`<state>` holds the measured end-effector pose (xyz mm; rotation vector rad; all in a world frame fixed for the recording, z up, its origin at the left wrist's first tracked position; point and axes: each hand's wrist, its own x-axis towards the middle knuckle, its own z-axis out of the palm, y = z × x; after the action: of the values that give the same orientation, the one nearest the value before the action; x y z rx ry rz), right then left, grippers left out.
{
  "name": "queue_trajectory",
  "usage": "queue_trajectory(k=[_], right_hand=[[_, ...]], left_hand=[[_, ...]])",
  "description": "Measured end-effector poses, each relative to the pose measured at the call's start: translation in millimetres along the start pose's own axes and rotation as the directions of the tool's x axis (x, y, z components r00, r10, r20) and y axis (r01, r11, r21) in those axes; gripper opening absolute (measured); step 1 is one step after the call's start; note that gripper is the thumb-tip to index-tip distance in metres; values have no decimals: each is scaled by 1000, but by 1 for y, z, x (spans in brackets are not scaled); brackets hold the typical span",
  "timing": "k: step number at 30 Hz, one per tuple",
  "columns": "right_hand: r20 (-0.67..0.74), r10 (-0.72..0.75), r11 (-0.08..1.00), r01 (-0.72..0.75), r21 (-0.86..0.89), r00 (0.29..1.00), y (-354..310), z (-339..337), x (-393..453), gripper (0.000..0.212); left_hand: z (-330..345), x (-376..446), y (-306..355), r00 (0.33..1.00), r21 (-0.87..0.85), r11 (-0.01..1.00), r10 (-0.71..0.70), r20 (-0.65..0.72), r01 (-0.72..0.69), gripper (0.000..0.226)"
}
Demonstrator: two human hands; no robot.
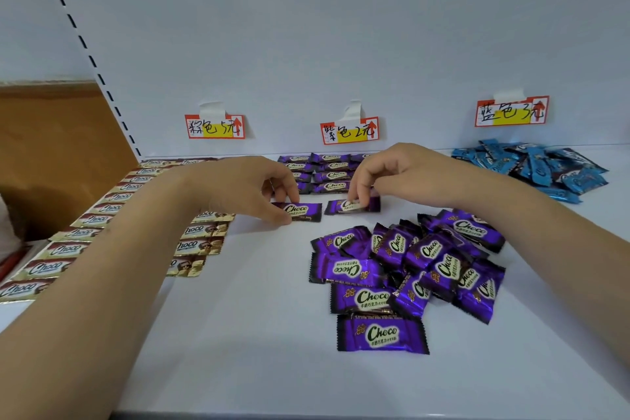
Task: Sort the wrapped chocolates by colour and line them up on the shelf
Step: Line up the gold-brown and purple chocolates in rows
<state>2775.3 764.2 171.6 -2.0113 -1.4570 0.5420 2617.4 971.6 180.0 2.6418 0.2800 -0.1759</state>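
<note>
The white shelf (238, 334) carries a loose purple pile (409, 276), gold rows (102, 211) at left and a blue heap (531, 165) at right. The left hand (249, 187) pinches one purple chocolate (301, 211); the right hand (392, 174) pinches another (344, 206), both below the purple rows (324, 174).

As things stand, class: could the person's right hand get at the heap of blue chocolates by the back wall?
Probably yes. The right hand pinches a purple chocolate and would need to let go first. Bare shelf lies between it and the blue heap, with nothing blocking.
</note>
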Motion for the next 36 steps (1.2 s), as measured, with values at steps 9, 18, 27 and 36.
queue_trajectory(k=[9,18,27,36], right_hand=[[-5,-119,961,113,-250,993,4,12,5,14],[-74,-243,893,193,-406,967,6,26,18,19],[-10,-237,905,217,-365,972,3,20,11,22],[9,-221,903,208,-377,975,0,20,10,29]], left_hand=[[0,0,-3,1000,-13,1000,12,-4,-12,19],[-4,3,-12,998,43,999,-13,-69,16,20],[0,6,-12,993,55,998,29,-111,-23,10],[1,10,-16,982,79,997,24,-185,-9,13]])
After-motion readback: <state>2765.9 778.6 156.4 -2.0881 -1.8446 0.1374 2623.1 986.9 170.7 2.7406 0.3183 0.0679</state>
